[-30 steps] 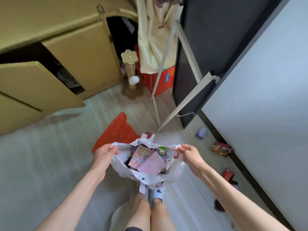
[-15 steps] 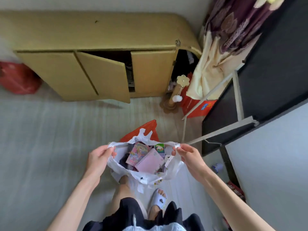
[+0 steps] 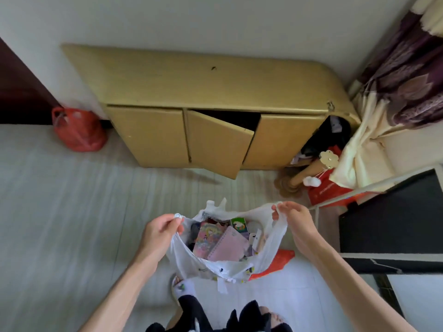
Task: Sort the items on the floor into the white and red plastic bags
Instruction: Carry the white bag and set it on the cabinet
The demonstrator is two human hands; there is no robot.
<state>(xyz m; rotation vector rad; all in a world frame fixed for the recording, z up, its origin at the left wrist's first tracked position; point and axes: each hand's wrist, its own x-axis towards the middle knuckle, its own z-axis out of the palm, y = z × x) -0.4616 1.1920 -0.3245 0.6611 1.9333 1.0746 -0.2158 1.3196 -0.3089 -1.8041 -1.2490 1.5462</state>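
I hold the white plastic bag open in front of me, above the floor. My left hand pinches its left handle and my right hand pinches its right handle. Inside lie a pink spiral notebook, a colourful cartoon booklet, a green card and other small items. A flat red plastic bag lies on the floor under the white bag's right side. Another red bag, full, stands far left by the wall.
A yellow low cabinet with one door ajar stands ahead. A wooden cat post, a red box and curtains crowd the right corner. A black panel with white rack bars stands right. My slippered foot is below the bag.
The view has turned left and up, so the cabinet now fills the top. Both hands have raised the white bag and spread it wider; the flat red bag now shows under its right side.
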